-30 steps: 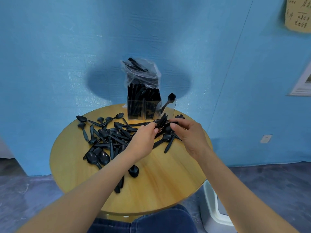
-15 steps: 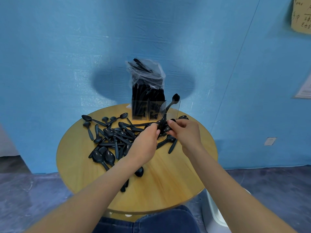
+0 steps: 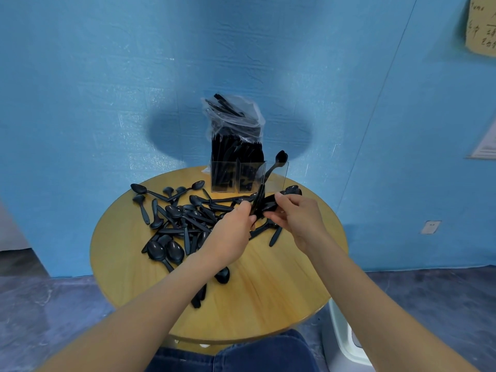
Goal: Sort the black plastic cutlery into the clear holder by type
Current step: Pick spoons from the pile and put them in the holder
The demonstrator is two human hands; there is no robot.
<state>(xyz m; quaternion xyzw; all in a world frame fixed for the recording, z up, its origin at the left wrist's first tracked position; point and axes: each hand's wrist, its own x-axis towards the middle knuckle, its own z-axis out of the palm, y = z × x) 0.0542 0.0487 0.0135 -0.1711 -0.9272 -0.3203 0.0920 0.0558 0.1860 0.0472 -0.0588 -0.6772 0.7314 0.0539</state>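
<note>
Desk [image 3: 268, 291], round, wooden, strewn with loose black spoons [image 3: 171, 224], mostly left of centre. Clear holder [image 3: 276, 175] at far edge: left and middle compartments packed with black cutlery under a plastic bag [image 3: 233, 116], right compartment holding one spoon. Left hand [image 3: 230, 234] gripping a bunch of spoons [image 3: 259, 200] upright just before the holder. Right hand [image 3: 300, 218] pinching that bunch, fingers curled. Step judged: gathering and aligning. Next: lift, drop handles-down into right compartment.
</note>
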